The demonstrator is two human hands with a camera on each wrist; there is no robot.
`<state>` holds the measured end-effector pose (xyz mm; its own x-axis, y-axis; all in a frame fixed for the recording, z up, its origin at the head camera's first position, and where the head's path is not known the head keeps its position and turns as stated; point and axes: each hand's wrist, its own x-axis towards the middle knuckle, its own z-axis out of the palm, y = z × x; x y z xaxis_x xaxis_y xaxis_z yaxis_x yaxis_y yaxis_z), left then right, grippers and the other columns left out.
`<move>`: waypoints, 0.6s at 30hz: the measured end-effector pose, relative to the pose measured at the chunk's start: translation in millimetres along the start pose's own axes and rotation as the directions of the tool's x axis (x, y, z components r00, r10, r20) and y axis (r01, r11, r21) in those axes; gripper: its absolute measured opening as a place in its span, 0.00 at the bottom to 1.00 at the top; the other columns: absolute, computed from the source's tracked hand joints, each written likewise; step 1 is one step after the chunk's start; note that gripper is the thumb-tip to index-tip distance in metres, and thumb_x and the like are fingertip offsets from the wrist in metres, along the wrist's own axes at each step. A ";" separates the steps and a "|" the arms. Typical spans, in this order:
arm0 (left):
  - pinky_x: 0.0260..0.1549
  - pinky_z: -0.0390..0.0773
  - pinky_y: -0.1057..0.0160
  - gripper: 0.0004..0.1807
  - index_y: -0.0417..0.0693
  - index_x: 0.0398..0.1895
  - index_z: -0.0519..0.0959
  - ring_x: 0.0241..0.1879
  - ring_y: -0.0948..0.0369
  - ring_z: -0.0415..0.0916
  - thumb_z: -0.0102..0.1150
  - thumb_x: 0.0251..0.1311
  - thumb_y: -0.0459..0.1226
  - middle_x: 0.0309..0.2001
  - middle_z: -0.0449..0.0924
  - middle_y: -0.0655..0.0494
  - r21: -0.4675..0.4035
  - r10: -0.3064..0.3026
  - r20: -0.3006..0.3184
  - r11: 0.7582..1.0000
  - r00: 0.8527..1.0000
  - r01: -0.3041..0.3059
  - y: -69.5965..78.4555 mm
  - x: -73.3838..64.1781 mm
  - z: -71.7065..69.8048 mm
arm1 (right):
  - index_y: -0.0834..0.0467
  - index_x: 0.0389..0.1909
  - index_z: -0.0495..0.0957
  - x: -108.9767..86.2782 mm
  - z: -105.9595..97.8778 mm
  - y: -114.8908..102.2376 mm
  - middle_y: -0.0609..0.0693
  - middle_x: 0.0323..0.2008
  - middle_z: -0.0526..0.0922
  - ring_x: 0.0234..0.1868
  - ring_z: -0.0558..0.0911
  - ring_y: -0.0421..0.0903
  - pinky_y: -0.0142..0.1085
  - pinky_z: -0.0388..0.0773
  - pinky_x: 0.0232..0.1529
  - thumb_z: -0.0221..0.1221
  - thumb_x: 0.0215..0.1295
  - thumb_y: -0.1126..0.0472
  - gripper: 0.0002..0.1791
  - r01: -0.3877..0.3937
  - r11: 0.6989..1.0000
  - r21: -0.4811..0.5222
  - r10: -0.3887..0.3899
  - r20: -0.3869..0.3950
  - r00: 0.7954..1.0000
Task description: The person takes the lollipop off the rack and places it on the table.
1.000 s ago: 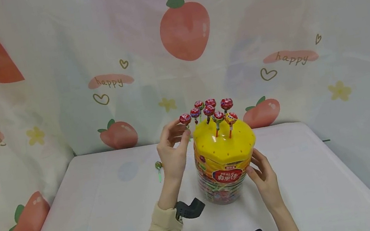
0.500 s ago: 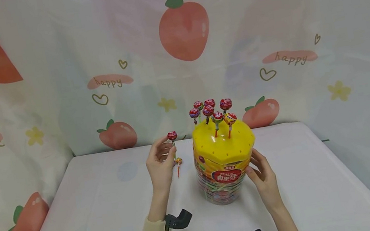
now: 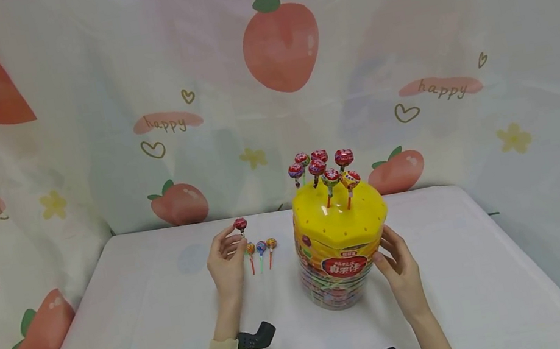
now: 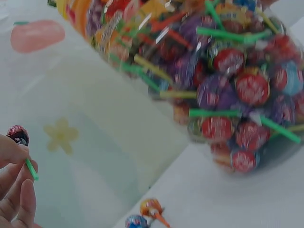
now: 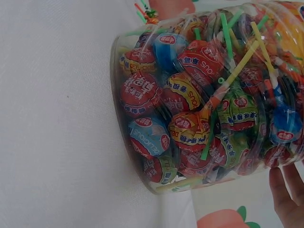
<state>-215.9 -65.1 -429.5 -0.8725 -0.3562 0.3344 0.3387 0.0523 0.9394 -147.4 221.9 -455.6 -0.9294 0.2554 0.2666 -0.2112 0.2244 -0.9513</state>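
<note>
My left hand (image 3: 227, 273) pinches the green stick of a red-wrapped lollipop (image 3: 241, 224), head up, left of the jar and above the table. In the left wrist view the same lollipop (image 4: 18, 135) tops the fingertips. Close to that hand, three loose lollipops (image 3: 261, 247) lie side by side on the table. My right hand (image 3: 404, 271) rests its fingers and thumb against the right side of a large clear candy jar (image 3: 333, 295), packed with wrapped lollipops. Several lollipops (image 3: 344, 157) stand upright in the jar's yellow lid (image 3: 344, 225).
The white table (image 3: 145, 333) ends at a fruit-printed backdrop (image 3: 293, 123) behind the jar. Small holes dot the lid's front part. In the right wrist view the jar's round base (image 5: 135, 161) stands on the white cloth.
My left hand has drawn the red lollipop away from the lid, leftward and down toward the table. Loose lollipops formerly behind the hand now show. My right hand stays at the jar.
</note>
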 end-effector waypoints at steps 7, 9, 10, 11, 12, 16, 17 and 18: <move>0.30 0.74 0.77 0.20 0.31 0.50 0.78 0.30 0.66 0.77 0.63 0.51 0.22 0.39 0.81 0.27 0.001 -0.046 -0.066 0.999 0.997 0.047 -36.7 12.5 -13.2 | 0.49 0.71 0.59 0.0 0.3 -0.3 0.38 0.64 0.67 0.62 0.68 0.33 0.17 0.66 0.57 0.51 0.69 0.65 0.30 0.003 1.000 0.001 -0.003 -0.002 1.000; 0.30 0.74 0.78 0.19 0.33 0.50 0.79 0.29 0.69 0.76 0.64 0.51 0.23 0.38 0.81 0.27 0.019 -0.051 -0.094 0.998 0.994 0.053 -52.9 16.5 -16.1 | 0.49 0.71 0.59 -0.1 0.4 -0.2 0.39 0.65 0.67 0.62 0.68 0.33 0.17 0.66 0.57 0.51 0.69 0.64 0.30 0.001 1.000 0.000 -0.001 -0.002 1.000; 0.30 0.73 0.79 0.19 0.34 0.50 0.79 0.28 0.70 0.76 0.64 0.51 0.23 0.38 0.82 0.28 0.026 -0.061 -0.109 0.998 0.992 0.064 -61.0 18.7 -17.7 | 0.49 0.71 0.59 -0.1 0.5 -0.2 0.39 0.65 0.67 0.62 0.68 0.33 0.17 0.66 0.57 0.51 0.69 0.64 0.30 0.000 1.000 -0.001 0.000 -0.002 1.000; 0.30 0.73 0.79 0.19 0.36 0.49 0.80 0.28 0.71 0.75 0.64 0.51 0.23 0.38 0.82 0.29 0.032 -0.076 -0.122 0.996 0.990 0.081 -69.1 20.7 -19.2 | 0.49 0.71 0.59 -0.2 0.6 -0.2 0.39 0.65 0.67 0.62 0.68 0.33 0.17 0.66 0.57 0.51 0.69 0.64 0.30 -0.001 1.000 -0.002 0.001 -0.001 1.000; 0.31 0.73 0.80 0.19 0.37 0.49 0.80 0.28 0.73 0.75 0.65 0.51 0.24 0.38 0.83 0.31 0.043 -0.088 -0.134 0.995 0.987 0.094 -74.0 21.8 -20.6 | 0.49 0.71 0.59 -0.2 0.7 -0.2 0.39 0.65 0.67 0.62 0.68 0.33 0.17 0.66 0.57 0.51 0.69 0.64 0.30 -0.002 1.000 -0.003 0.002 -0.001 1.000; 0.30 0.72 0.79 0.18 0.43 0.49 0.81 0.27 0.74 0.74 0.66 0.52 0.27 0.38 0.84 0.35 0.088 -0.143 -0.149 0.984 0.978 0.157 -88.0 24.6 -25.4 | 0.49 0.71 0.58 -0.3 0.6 -0.7 0.39 0.65 0.67 0.62 0.68 0.33 0.17 0.66 0.57 0.51 0.70 0.64 0.30 -0.004 1.000 -0.002 0.004 -0.001 1.000; 0.30 0.72 0.79 0.19 0.43 0.49 0.81 0.27 0.75 0.74 0.66 0.52 0.27 0.38 0.84 0.36 0.095 -0.155 -0.148 0.981 0.977 0.170 -90.2 24.9 -26.0 | 0.49 0.71 0.58 -0.2 0.5 -0.8 0.39 0.65 0.67 0.62 0.68 0.33 0.17 0.66 0.57 0.51 0.70 0.64 0.30 -0.003 1.000 -0.001 0.003 -0.001 1.000; 0.30 0.73 0.79 0.18 0.44 0.49 0.81 0.27 0.74 0.74 0.66 0.52 0.28 0.38 0.84 0.37 0.099 -0.168 -0.146 0.978 0.975 0.183 -92.1 25.2 -26.5 | 0.49 0.71 0.58 0.0 0.3 -0.9 0.39 0.65 0.67 0.62 0.68 0.33 0.17 0.66 0.57 0.51 0.70 0.65 0.30 -0.002 1.000 0.000 0.002 -0.001 1.000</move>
<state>-259.7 -103.6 -509.5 -0.8559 -0.4925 0.1576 0.1367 0.0783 0.9875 -147.4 221.4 -454.8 -0.9295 0.2566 0.2650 -0.2094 0.2242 -0.9518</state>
